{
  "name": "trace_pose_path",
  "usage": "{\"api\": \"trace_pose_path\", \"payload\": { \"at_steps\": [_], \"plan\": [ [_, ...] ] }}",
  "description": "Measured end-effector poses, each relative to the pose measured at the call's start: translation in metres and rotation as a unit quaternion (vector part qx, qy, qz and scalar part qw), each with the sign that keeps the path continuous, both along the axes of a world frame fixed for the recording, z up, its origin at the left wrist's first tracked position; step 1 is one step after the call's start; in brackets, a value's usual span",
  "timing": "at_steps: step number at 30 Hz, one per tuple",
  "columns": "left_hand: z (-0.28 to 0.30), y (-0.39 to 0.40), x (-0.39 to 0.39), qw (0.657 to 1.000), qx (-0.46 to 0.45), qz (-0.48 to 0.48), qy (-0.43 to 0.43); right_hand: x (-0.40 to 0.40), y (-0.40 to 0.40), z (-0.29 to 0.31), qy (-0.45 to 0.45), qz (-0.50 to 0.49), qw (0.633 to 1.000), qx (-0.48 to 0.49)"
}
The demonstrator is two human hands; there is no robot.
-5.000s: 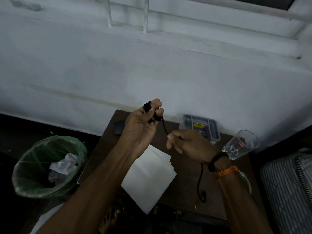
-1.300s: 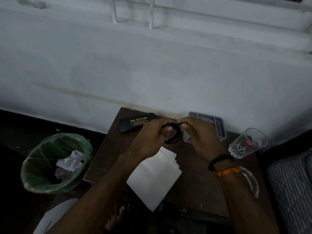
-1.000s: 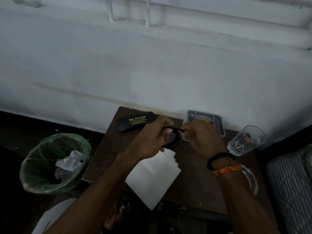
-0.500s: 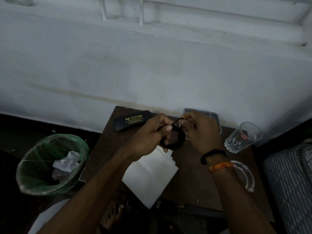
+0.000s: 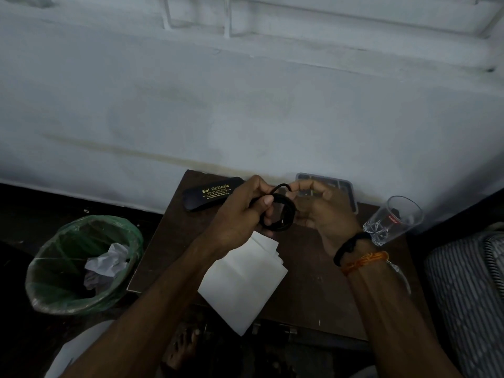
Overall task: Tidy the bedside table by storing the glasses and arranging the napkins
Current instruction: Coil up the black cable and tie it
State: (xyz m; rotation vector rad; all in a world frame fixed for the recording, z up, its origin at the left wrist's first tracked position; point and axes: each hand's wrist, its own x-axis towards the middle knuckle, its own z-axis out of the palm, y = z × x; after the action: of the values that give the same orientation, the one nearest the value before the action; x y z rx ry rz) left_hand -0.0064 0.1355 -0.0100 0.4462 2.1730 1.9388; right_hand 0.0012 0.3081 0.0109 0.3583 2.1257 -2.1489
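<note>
Above the brown bedside table (image 5: 313, 290), my left hand (image 5: 240, 214) grips a coiled black cable (image 5: 281, 214). My right hand (image 5: 321, 211) pinches the cable's loose end at the top of the coil. A closed black glasses case (image 5: 210, 193) with gold lettering lies at the table's back left, close to my left hand. A stack of white napkins (image 5: 245, 279) lies askew at the front, overhanging the edge, partly under my left wrist. The glasses themselves are not visible.
A grey compartment tray (image 5: 346, 186) sits against the wall behind my right hand. A clear drinking glass (image 5: 392, 219) stands at the right. A clear curved dish rim (image 5: 401, 276) shows beside my right forearm. A green-lined bin (image 5: 84, 263) with crumpled paper stands left. Striped bedding (image 5: 469, 296) lies right.
Five seconds ago the cable hung loose from my raised left hand; now it is wound into a coil held between both hands. Over the last second the hands barely moved.
</note>
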Motion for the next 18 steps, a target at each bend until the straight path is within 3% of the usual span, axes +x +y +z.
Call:
{"api": "trace_pose_path", "payload": {
  "at_steps": [8, 13, 18],
  "plan": [
    [-0.009, -0.001, -0.005, 0.993, -0.016, 0.113, 0.028, 0.0, -0.01, 0.001, -0.005, 0.056, 0.998, 0.031],
    [-0.007, 0.002, -0.004, 0.989, -0.027, 0.131, 0.06, 0.005, -0.024, -0.002, 0.044, 0.078, 0.978, 0.189],
    [-0.01, 0.002, -0.007, 0.988, -0.03, 0.136, 0.063, 0.014, -0.039, -0.003, -0.014, 0.042, 0.999, 0.001]
  ]
}}
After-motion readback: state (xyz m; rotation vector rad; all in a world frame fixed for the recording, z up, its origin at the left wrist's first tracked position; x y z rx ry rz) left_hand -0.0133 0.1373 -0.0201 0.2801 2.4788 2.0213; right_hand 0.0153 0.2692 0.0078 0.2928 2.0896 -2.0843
